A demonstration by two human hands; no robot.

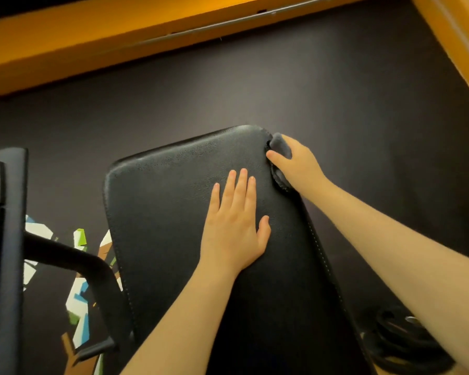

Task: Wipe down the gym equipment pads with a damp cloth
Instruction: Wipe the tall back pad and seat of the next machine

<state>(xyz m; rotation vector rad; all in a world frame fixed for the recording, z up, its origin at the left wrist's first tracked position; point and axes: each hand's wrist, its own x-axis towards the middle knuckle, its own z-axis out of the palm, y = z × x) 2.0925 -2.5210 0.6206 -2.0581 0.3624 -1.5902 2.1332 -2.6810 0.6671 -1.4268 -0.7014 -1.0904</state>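
Note:
A long black padded bench pad (173, 212) with stitched edges runs away from me down the middle of the view. My left hand (233, 226) lies flat on its top with the fingers straight, pressing on the leather. My right hand (295, 166) is at the pad's far right corner and grips a dark grey cloth (279, 143) against the pad's right edge. The cloth is bunched under the fingers and wraps over the corner, so much of it is hidden by the hand.
A black metal frame with a curved tube (73, 258) stands to the left of the pad. Black weight plates (401, 342) lie on the dark floor (336, 90) at lower right. An orange wall base (92, 39) runs along the far side and right.

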